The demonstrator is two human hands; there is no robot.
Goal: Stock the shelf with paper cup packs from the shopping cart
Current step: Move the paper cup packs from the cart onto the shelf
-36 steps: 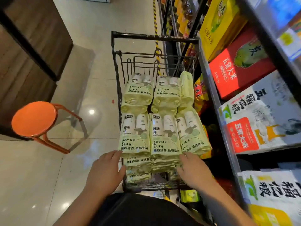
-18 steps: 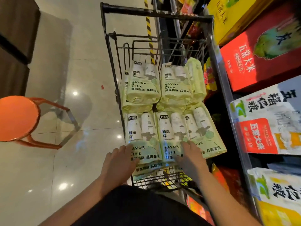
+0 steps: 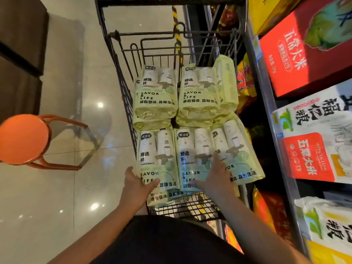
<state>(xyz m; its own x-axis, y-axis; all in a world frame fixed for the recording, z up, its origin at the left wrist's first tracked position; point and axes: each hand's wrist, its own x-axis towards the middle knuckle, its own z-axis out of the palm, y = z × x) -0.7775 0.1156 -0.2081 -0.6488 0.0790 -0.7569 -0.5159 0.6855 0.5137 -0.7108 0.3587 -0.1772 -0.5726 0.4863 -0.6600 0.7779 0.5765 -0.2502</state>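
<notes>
A black wire shopping cart [image 3: 106,35] in front of me holds several pale green paper cup packs stacked in layers. My left hand [image 3: 137,185] is at the left edge of the near-left pack [image 3: 152,149], thumb lying on its top, fingers straight along its side. My right hand [image 3: 213,178] lies flat with spread fingers on the near-middle pack [image 3: 190,145], beside the tilted near-right pack [image 3: 238,149]. Two more top packs [image 3: 156,92] sit at the far end, with one standing on edge [image 3: 226,84] at the cart's right wall.
A metal shelf [image 3: 266,96] runs along the cart's right side, filled with red rice boxes [image 3: 304,54] and white rice bags [image 3: 314,145]. An orange stool [image 3: 22,138] stands on the tiled floor to the left. A dark counter [image 3: 19,54] is at the far left.
My view has moved closer over the cart. Both hands slid forward from the cart's near rim onto the near packs; the right hand now reaches further up the middle pack.
</notes>
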